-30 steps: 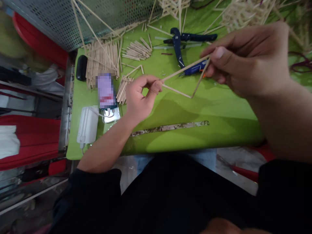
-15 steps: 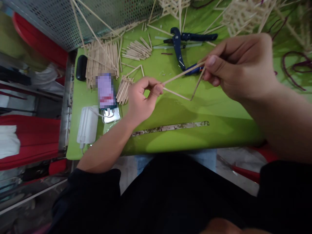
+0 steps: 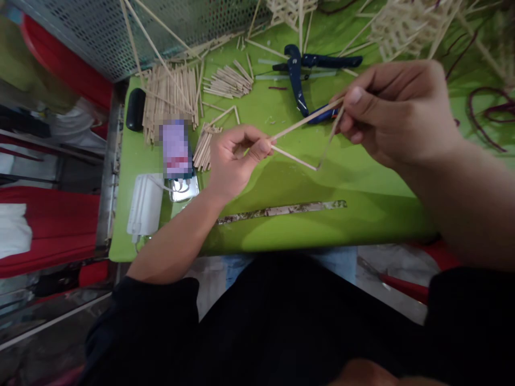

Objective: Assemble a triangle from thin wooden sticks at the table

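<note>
Between my hands, above the green table, is a triangle of thin wooden sticks [image 3: 308,119]. My left hand [image 3: 239,161] pinches its left corner between thumb and fingers. At the upper right end, my right hand [image 3: 386,110] grips the stick tips, and its fingers hide that corner. The third corner hangs free, pointing down. Behind the triangle lie a dark blue cutter [image 3: 296,80] and a tool with a blue handle [image 3: 322,114], partly covered by my right hand. A short bundle of sticks [image 3: 202,149] lies just beyond my left hand.
A large pile of sticks [image 3: 171,96] and a smaller one [image 3: 228,80] lie at the back left. Near them are a phone [image 3: 176,147], a white power adapter [image 3: 145,206] and a black case [image 3: 135,110]. A patterned strip [image 3: 281,209] lies in front; stick lattices [image 3: 414,27] stand back right.
Both hands keep their hold on the stick triangle. Its lower corner has shifted slightly right and down, and the view has moved a little.
</note>
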`<state>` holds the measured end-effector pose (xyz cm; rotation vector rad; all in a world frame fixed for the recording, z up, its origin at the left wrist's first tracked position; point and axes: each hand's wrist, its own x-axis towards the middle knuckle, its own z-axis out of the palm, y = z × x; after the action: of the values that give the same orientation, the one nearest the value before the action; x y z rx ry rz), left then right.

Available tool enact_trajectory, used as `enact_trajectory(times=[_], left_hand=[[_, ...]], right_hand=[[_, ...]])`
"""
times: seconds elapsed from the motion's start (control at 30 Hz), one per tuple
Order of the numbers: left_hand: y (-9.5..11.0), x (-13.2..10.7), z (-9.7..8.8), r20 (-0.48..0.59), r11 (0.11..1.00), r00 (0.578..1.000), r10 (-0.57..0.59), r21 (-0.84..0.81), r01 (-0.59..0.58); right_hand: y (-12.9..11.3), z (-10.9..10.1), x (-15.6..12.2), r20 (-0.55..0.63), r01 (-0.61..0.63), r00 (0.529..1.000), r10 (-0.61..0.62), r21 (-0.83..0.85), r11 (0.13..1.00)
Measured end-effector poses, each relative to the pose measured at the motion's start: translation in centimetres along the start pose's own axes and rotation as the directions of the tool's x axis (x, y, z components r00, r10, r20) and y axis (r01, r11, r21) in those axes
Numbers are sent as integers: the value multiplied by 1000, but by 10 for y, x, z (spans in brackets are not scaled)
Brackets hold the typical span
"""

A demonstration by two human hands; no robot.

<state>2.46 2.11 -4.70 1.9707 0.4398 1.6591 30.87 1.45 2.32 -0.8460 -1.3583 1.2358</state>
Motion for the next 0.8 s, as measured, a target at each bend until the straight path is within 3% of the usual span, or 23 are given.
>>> enact_trajectory(times=[0.23, 0.37, 0.5, 0.67, 0.8], left_hand=[[-25, 3, -9, -103, 983, 986, 130, 144, -115], [-32, 5, -10, -98, 970, 981, 167, 195, -146], [-20, 10, -6, -96, 938, 940, 329, 149, -313], [2, 12, -2, -180, 937, 936, 301, 236, -256], [5, 6, 0, -194, 946, 948, 254, 252, -202]], right_hand=[[-5, 3, -6, 58, -48, 997, 45, 52, 998], [-8, 4, -9, 85, -62, 995, 57, 63, 996], [-9, 3, -9, 110, -66, 992, 59, 64, 996], [-6, 3, -8, 76, -47, 996, 42, 61, 997], [0, 5, -10, -19, 84, 996, -84, 15, 996]])
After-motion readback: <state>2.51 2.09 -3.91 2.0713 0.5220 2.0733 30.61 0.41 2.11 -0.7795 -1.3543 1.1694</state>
